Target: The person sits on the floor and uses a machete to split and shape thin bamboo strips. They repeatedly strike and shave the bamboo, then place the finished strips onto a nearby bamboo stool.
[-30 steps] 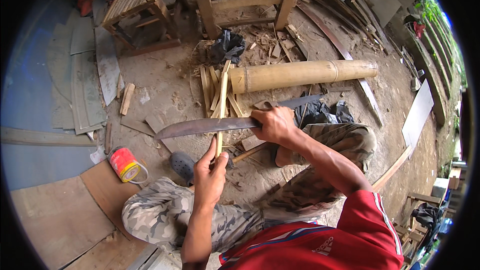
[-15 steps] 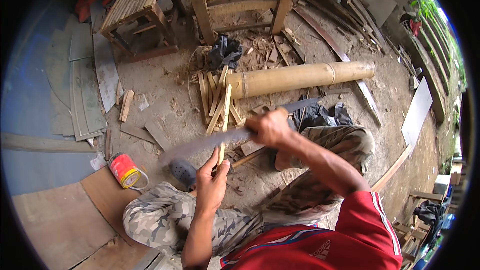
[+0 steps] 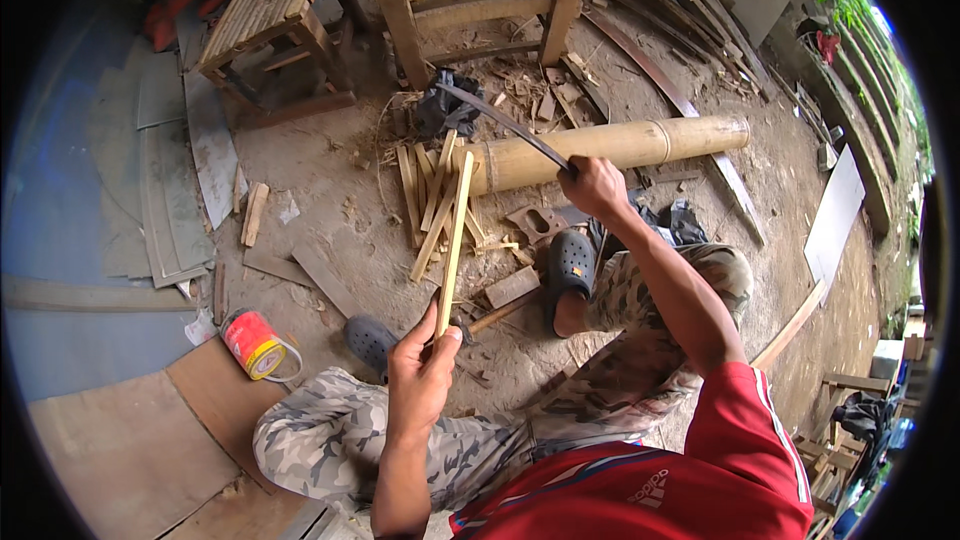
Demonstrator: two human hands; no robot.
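Machete [image 3: 500, 117], firmly wrapped by right hand [image 3: 597, 187] on outstretched arm [image 3: 690, 285], is seemingly hovering over bamboo pole [image 3: 630, 145], open gap separating it from pale strip [image 3: 457, 235], which left hand [image 3: 420, 368] is pinching at near end.

Dusty grey-brown floor [image 3: 300, 165], littered with wood chips [image 3: 512, 98] toward twelve o'clock. At twelve, wooden chair [image 3: 485, 12] with slatted seat; between ten and eleven, slatted stool [image 3: 265, 5]. Between one and two, piled planks [image 3: 690, 25]. At two, green foliage [image 3: 858, 25], bright daylight. At nine, bluish flat surface [image 3: 65, 200]; at eight, brown boards [image 3: 130, 430]. At four, rough wooden stand [image 3: 852, 381].
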